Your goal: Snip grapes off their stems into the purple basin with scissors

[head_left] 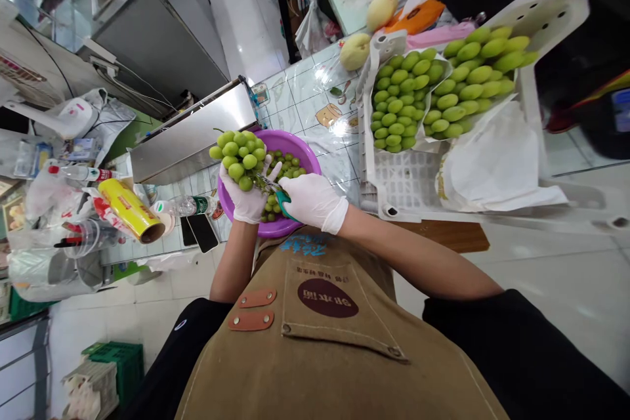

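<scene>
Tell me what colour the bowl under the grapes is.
Purple: the bowl shows best in the head view.

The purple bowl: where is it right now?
In the head view the purple bowl sits centre-left on the tiled counter, under both gloved hands, just left of the white crate of green grapes.

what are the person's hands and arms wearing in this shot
Both the left hand and the right hand wear thin white disposable gloves that end at the wrists. The forearms are bare below short black sleeves. A tan apron with a round maroon logo covers the chest.
</scene>
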`<state>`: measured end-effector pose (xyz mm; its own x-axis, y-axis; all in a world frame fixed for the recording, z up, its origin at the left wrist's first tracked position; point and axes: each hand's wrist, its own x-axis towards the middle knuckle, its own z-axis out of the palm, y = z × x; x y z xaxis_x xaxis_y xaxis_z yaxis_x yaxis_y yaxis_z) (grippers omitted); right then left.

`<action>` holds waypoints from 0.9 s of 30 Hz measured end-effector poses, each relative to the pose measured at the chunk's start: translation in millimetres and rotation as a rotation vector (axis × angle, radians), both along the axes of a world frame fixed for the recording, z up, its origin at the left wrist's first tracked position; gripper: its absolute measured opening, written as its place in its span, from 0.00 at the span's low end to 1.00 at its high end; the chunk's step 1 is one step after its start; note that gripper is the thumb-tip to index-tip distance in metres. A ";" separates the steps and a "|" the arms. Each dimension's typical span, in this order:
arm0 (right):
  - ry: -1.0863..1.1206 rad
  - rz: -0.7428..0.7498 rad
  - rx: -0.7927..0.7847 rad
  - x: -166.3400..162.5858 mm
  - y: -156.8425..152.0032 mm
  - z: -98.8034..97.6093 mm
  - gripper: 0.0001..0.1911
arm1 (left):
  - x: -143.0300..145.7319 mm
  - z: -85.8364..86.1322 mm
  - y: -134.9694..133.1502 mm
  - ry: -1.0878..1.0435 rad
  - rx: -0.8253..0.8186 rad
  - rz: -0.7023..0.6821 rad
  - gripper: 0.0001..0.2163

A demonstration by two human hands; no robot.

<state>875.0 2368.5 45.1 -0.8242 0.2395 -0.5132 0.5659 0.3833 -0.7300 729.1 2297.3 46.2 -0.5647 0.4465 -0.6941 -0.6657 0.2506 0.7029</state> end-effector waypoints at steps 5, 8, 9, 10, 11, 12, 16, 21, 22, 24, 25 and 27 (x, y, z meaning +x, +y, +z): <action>-0.031 0.005 -0.022 -5.4 -10.5 -13.1 0.19 | -2.2 -8.5 0.5 0.003 -0.024 0.059 0.34; -0.076 0.019 -0.035 -5.3 -12.1 -15.3 0.19 | -6.1 -13.4 -1.9 0.026 -0.004 0.056 0.33; -0.090 0.023 -0.037 -4.0 -11.3 -14.9 0.19 | -7.6 -14.0 -3.1 0.032 -0.006 0.066 0.33; -0.107 0.026 -0.038 -2.0 -10.1 -14.3 0.19 | -9.2 -14.0 -4.4 0.034 -0.008 0.080 0.33; -0.125 0.024 -0.043 0.7 -8.7 -13.5 0.19 | -10.7 -13.2 -5.8 0.033 -0.007 0.093 0.33; -0.144 0.018 -0.054 3.8 -7.7 -13.0 0.19 | -12.0 -12.0 -7.2 0.033 -0.002 0.108 0.33; -0.154 -0.094 -0.084 18.1 -10.7 -16.2 0.22 | -13.1 -4.5 -11.5 0.054 0.009 0.183 0.29; -0.014 -0.300 -0.146 29.5 -24.4 -26.2 0.22 | -7.5 -0.3 -15.5 -0.018 -0.040 0.334 0.26; -0.003 -0.352 -0.175 30.6 -25.8 -28.0 0.24 | -6.2 -0.6 -17.0 -0.047 -0.047 0.365 0.25; 0.014 -0.435 -0.236 32.4 -25.7 -31.6 0.29 | -3.5 -2.0 -21.1 -0.111 -0.036 0.427 0.23; 0.017 -0.469 -0.246 33.0 -24.0 -33.4 0.30 | -1.9 -2.7 -23.7 -0.149 -0.016 0.454 0.22; 0.035 -0.531 -0.224 32.8 -17.6 -36.4 0.31 | 1.7 -3.9 -28.8 -0.219 0.040 0.503 0.21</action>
